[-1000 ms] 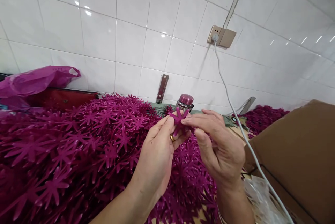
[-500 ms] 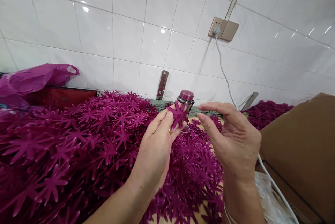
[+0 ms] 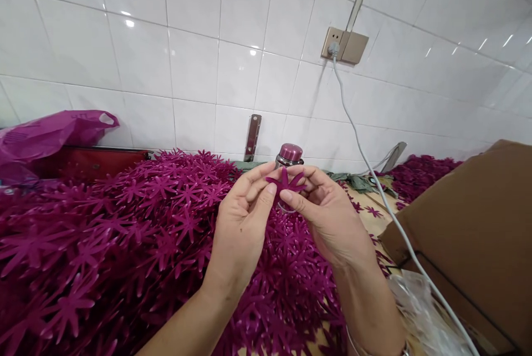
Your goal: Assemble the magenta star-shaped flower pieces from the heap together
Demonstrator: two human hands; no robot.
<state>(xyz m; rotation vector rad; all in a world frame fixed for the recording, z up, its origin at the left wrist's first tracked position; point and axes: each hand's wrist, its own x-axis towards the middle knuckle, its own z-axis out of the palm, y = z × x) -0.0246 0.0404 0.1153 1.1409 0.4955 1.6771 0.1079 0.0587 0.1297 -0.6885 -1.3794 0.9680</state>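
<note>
A magenta star-shaped flower piece (image 3: 285, 179) with narrow petals is held between both hands, above a large heap of the same magenta flower pieces (image 3: 162, 206). My left hand (image 3: 245, 212) pinches its left side with thumb and fingers. From the right, my right hand (image 3: 324, 206) pinches its other side between thumb and fingertips. A thin clear loop (image 3: 286, 209) shows just below the flower piece; what it belongs to I cannot tell. Right behind the fingers stands a flask with a metallic pink lid (image 3: 291, 151), its body mostly hidden.
A cardboard box (image 3: 469, 228) stands at the right, with a white cable (image 3: 390, 206) running past it from the wall socket (image 3: 333, 48). Clear plastic (image 3: 419, 306) lies beside the box. A purple bag (image 3: 54, 131) rests on a red case (image 3: 91, 162) at the left, against the tiled wall.
My right hand has moved left from an open pose beside the flower piece and closed on it. The flower piece has tilted in my left hand. The view has shifted slightly.
</note>
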